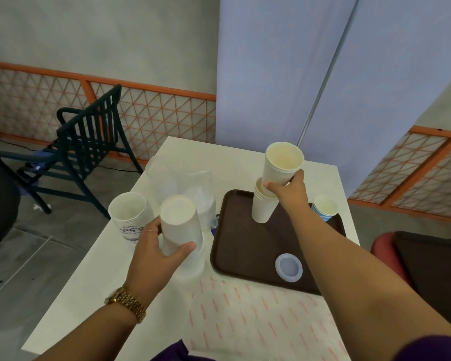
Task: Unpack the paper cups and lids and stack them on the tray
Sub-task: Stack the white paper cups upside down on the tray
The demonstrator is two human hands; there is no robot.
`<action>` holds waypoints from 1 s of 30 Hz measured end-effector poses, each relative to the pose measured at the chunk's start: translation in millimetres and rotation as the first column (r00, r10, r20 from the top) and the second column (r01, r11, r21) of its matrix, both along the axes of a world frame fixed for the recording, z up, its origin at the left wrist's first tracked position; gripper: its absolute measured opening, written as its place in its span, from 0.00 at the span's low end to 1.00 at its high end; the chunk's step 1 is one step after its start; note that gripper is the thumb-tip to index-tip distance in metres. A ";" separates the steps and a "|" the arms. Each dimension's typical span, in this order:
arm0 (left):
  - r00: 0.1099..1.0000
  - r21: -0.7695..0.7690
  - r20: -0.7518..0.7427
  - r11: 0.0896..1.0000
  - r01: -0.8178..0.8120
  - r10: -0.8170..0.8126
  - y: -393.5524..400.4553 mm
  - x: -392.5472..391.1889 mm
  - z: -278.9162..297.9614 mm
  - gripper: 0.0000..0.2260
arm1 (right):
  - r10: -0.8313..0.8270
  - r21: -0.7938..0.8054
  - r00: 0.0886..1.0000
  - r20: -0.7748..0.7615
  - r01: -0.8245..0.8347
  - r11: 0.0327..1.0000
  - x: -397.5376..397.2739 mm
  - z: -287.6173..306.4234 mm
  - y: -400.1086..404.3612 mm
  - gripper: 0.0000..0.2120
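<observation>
My left hand [158, 252] grips a stack of white paper cups [179, 225], bottom up, inside a clear plastic sleeve on the white table. My right hand [288, 190] holds a few nested white cups [283, 162], mouth up, just above a short stack of white cups [262, 205] standing on the brown tray [241, 246]. A pale blue lid [288, 267] lies flat on the tray near its front. A blue-patterned cup [324, 207] stands at the tray's far right corner. Another white cup with printing [128, 216] stands left of my left hand.
Clear plastic packaging [190, 183] lies crumpled on the table behind the left stack. A white sheet with red dashes [258, 319] covers the table's near edge. A dark slatted chair [84, 149] stands left of the table; a red seat [385, 246] sits at right.
</observation>
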State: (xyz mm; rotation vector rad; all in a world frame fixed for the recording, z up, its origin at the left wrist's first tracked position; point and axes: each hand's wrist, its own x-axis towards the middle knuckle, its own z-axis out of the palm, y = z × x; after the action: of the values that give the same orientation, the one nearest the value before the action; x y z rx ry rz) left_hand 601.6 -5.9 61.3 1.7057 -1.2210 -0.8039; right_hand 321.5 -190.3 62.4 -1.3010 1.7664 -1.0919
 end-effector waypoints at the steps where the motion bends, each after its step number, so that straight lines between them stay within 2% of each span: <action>1: 1.000 0.004 0.000 1.000 -0.002 0.002 -0.6 -0.1 -0.2 0.34 | 0.001 0.015 1.000 -0.012 0.000 1.000 -0.4 -4.6 -2.1 0.41; 7: 1.000 0.014 -0.003 1.000 -0.003 0.003 -1.2 0.2 -1.5 0.36 | 0.014 0.090 0.998 -0.065 -0.008 0.996 2.1 -28.0 -3.4 0.44; 10: 1.000 0.015 -0.008 1.000 -0.003 0.004 -1.4 -0.2 -1.6 0.37 | 0.018 0.107 0.996 -0.083 -0.009 0.994 1.0 -35.0 -1.3 0.51; 13: 1.000 0.016 -0.018 1.000 -0.006 0.006 -1.2 -1.2 -0.6 0.36 | 0.004 0.151 0.999 -0.039 0.002 0.989 -3.1 -44.1 9.1 0.57; 15: 1.000 0.007 -0.014 1.000 -0.008 0.008 -1.3 -2.6 0.6 0.34 | -0.035 0.194 0.999 -0.009 0.036 0.980 -5.1 -50.8 22.6 0.56; 19: 1.000 -0.001 0.000 1.000 0.004 -0.004 0.3 -3.5 4.3 0.33 | -0.112 0.223 0.990 -0.091 0.130 0.966 2.4 -60.6 59.5 0.47; 22: 1.000 -0.014 0.013 1.000 0.027 -0.026 3.8 -4.6 10.2 0.33 | -0.065 0.186 0.976 -0.206 0.104 0.977 21.8 -54.4 86.2 0.35; 26: 0.998 -0.008 0.024 0.999 0.050 -0.049 7.4 -0.9 9.0 0.35 | 0.148 0.036 0.954 -0.260 -0.143 0.989 62.3 -9.9 104.2 0.21; 30: 0.997 0.021 0.025 0.998 0.066 -0.067 11.4 5.5 5.2 0.37 | 0.376 -0.097 0.854 -0.359 -0.435 0.895 108.9 71.5 113.1 0.15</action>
State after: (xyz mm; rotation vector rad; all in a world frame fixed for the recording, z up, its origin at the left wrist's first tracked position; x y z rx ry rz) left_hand 607.1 5.5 66.5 1.7039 -1.2969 -0.8386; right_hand 430.5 -77.2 133.8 -1.9605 1.5336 -0.8308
